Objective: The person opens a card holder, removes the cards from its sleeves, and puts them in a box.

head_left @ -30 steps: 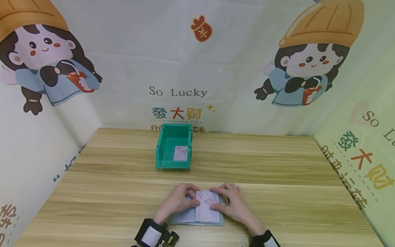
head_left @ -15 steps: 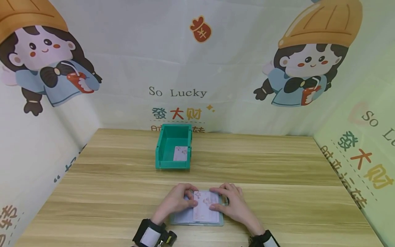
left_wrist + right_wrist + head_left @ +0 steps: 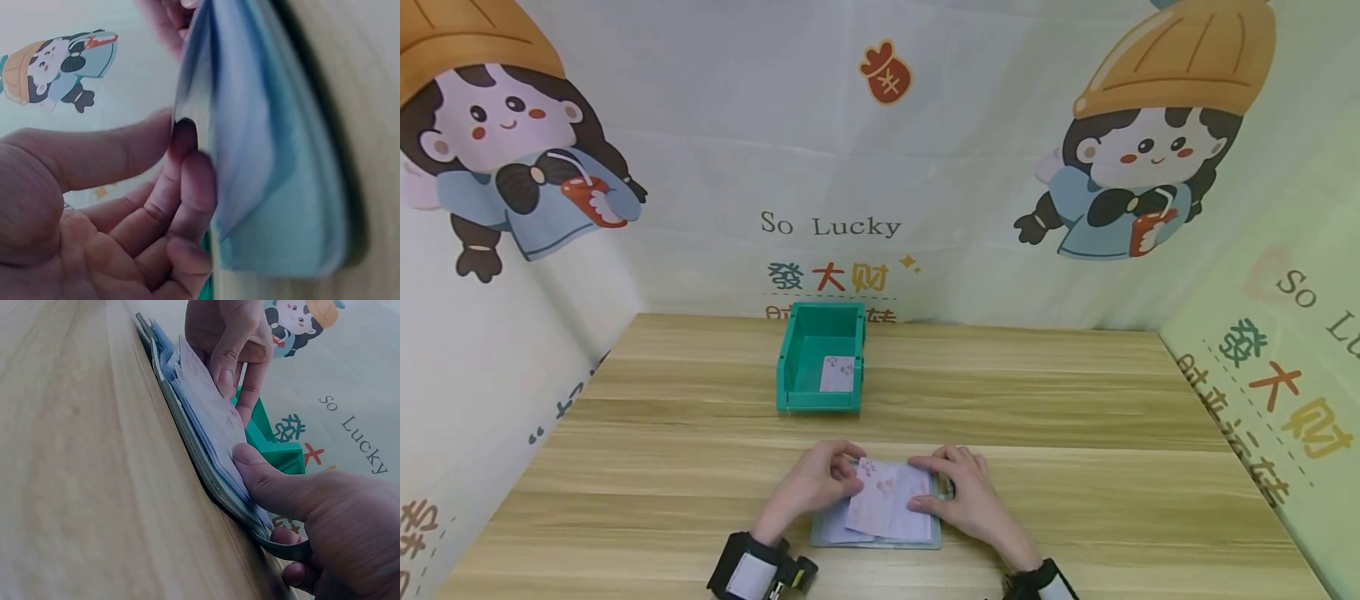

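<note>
A pale pink card with a small flower print (image 3: 867, 507) is tilted over an open card booklet with a grey-green cover (image 3: 822, 533). At the card's upper left edge, my left hand (image 3: 816, 479) pinches it between thumb and fingers. My right hand (image 3: 970, 496) grips the booklet's right side. The right thumb (image 3: 256, 464) presses on the pages, while the other fingers curl at the edge beside a green strap (image 3: 284, 550). The left wrist view shows the card (image 3: 197, 81) raised at an angle from a bluish sleeve page (image 3: 240, 119).
Behind the booklet stands a green plastic bin (image 3: 817, 400) with a similar printed card (image 3: 837, 374) lying inside. The wooden table (image 3: 1075, 400) meets a printed cloth backdrop (image 3: 970, 167) at its rear and sides.
My left hand has moved left with the card, which has slid left across the booklet and now tilts with its upper edge lifted. My right hand has stayed in place.
</note>
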Tool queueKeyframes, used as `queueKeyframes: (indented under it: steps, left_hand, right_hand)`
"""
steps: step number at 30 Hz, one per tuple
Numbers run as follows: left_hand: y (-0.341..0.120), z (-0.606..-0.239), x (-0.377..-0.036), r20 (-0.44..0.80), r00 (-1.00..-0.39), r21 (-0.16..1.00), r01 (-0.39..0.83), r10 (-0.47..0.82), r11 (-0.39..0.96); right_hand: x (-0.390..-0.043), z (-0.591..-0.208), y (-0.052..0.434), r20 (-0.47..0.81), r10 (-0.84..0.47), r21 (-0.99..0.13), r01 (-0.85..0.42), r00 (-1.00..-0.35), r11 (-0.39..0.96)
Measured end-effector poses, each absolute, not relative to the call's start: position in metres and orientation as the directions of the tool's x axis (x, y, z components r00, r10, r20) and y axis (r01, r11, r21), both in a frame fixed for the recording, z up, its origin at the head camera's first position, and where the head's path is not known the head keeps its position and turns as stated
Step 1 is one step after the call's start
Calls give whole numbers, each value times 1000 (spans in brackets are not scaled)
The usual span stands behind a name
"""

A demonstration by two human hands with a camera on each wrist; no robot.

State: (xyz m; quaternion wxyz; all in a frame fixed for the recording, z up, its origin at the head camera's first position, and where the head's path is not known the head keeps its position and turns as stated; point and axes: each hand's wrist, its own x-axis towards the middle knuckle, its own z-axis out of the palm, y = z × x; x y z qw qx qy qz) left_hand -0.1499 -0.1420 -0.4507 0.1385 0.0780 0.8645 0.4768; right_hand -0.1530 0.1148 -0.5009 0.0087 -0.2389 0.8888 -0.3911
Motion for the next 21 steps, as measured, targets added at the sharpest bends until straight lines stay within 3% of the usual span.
queueKeyframes:
  steps: [13, 21]
  left_hand:
    - [-159, -438, -163, -195, -976, 826, -109, 99, 554]
    - [-172, -428, -189, -6, -996, 861, 40, 89, 508]
  right_hand:
    - [-154, -502, 115, 183, -429, -695, -425, -885, 580]
    - [-154, -504, 115, 196, -433, -694, -436, -880, 572]
